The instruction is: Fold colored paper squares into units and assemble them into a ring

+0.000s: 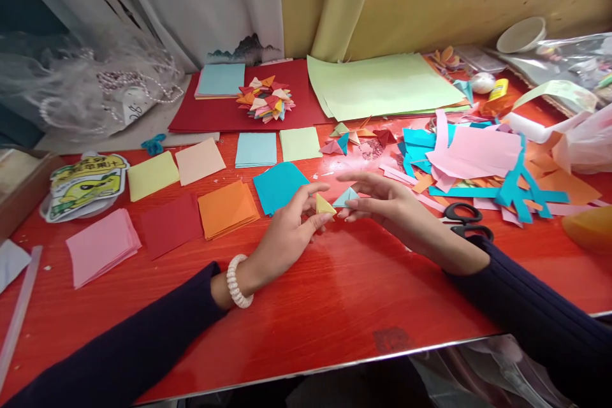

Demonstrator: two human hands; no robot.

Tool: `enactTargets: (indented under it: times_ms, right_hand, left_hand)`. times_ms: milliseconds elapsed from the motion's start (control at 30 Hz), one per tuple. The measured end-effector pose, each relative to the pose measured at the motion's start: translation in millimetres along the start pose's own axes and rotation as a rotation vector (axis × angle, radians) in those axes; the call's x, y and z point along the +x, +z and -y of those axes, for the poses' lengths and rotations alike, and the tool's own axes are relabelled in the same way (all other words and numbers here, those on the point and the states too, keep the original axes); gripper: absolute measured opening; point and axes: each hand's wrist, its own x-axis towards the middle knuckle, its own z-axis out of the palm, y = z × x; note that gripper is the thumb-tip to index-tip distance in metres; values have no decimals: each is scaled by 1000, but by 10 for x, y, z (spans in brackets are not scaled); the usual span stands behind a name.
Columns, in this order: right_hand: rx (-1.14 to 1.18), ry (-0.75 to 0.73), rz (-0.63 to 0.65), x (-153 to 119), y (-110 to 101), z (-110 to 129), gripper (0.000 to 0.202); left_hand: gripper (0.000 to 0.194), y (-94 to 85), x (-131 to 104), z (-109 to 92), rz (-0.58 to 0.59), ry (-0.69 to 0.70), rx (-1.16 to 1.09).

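Pinched between the thumb and fingertips of the left hand is a small yellow folded triangle, and the right hand grasps a pale blue folded triangle in the same way, its other fingers stretched out flat. Both pieces sit at the centre of the frame, just above the red table, with their points turned toward each other and nearly touching. The step in hand looks like the joining of two folded units, one tip brought up to the other's pocket, though the pocket itself is too small to make out. The next move would call for a fine line-up of point and slot and a light grip, since thin paper creases easily under pressure.

Above the hands, toward the upper middle, lies a round cluster of multicoloured folded pieces on a dark red sheet. Stacks of square paper spread across the left half: orange stack, pink stack, teal stack. At the right, black-handled scissors rest beside a heap of paper offcuts. A beaded bracelet circles the left wrist
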Motion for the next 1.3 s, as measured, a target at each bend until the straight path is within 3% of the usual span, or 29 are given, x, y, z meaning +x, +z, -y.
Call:
enactTargets:
  times_ms: [200,333,867,1100,1300]
  right_hand:
    - [-195,-60,-37,-77,57,91,15]
    - [-282,-159,-98,-119,87,99,10]
    - [-774,-439,-117,-229,98,105,15]
    - [-746,-401,-135,-218,89,91,13]
    - [-570,-188,-141,-153,84,112,16]
  left_hand:
    - [10,-16,-5,18,18,11,-63]
    - [9,-20,-5,-3,27,22,-72]
    - [8,-18,-8,-40,-5,78,8]
    - [6,-11,-12,-47,-13,87,15]
    - [9,-23,-13,-35,-16,61,-54]
